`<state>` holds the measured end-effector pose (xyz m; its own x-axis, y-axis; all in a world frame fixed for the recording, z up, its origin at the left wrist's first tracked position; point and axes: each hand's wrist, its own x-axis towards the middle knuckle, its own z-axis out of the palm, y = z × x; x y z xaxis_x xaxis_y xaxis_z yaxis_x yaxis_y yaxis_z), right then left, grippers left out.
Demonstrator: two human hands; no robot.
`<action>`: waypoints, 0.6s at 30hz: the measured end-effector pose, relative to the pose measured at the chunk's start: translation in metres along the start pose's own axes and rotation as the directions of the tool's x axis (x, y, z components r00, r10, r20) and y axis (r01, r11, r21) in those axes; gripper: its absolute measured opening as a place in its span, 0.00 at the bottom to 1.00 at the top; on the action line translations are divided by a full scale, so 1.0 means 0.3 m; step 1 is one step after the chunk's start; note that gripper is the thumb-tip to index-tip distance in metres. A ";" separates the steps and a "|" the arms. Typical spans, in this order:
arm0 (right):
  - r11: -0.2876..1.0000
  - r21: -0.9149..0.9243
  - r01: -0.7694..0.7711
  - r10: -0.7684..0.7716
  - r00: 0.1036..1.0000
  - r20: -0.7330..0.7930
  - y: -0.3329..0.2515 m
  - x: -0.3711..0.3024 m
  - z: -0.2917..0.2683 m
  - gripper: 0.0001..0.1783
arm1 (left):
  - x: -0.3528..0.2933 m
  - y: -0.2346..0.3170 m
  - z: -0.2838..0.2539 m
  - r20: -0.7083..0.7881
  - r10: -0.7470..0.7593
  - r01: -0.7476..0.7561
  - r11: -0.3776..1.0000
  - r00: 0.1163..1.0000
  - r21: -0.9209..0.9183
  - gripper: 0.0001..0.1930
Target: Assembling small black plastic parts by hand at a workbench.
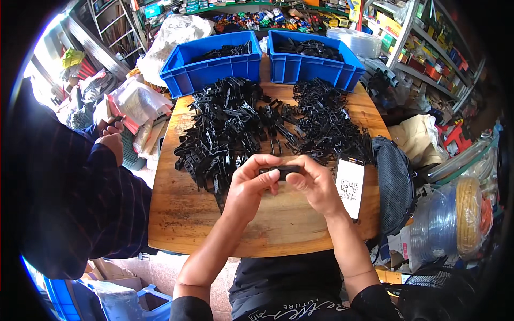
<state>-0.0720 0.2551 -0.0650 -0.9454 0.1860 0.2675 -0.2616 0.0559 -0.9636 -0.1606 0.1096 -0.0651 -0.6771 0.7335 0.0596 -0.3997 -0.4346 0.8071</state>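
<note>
Between my two hands, above the near part of the wooden table (289,224), is a small black plastic part (286,170), roughly bar-shaped. My left hand (252,179) pinches its left end with thumb and fingers. At its other end, my right hand (316,184) grips it the same way. The part's exact kind is too small and covered to tell. Just beyond my hands lie two heaps of black plastic pieces: a left heap (225,123) of longer strips and a right heap (326,115) of smaller ones. A few pieces lie between the heaps.
Two blue bins (211,67) holding black pieces stand at the table's far edge. A phone with a code (350,187) lies right of my hands, beside a black bag (393,182). At left stands another person in dark clothes (96,198). Shelves (428,64) and coiled tubing (444,219) line the right.
</note>
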 end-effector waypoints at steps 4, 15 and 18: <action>0.995 -0.011 0.103 -0.103 0.994 0.034 0.018 0.029 0.029 0.21 | 0.012 -0.026 -0.044 0.000 -0.058 0.056 0.961 0.998 -0.271 0.09; 0.912 -0.408 -0.046 0.034 0.999 -0.037 -0.021 -0.035 0.002 0.07 | 0.029 0.060 -0.087 -0.087 0.049 -0.052 0.998 0.995 -0.028 0.05; 0.973 -0.225 -0.042 0.019 0.995 -0.102 -0.111 -0.042 -0.031 0.10 | -0.009 0.061 0.041 -0.026 -0.021 0.032 0.841 0.999 0.539 0.15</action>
<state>-0.0496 0.2600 -0.0364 -0.9256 0.2859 0.2482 -0.1716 0.2677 -0.9481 -0.1584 0.1060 -0.0432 -0.6843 0.7287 0.0274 -0.0245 -0.0606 0.9979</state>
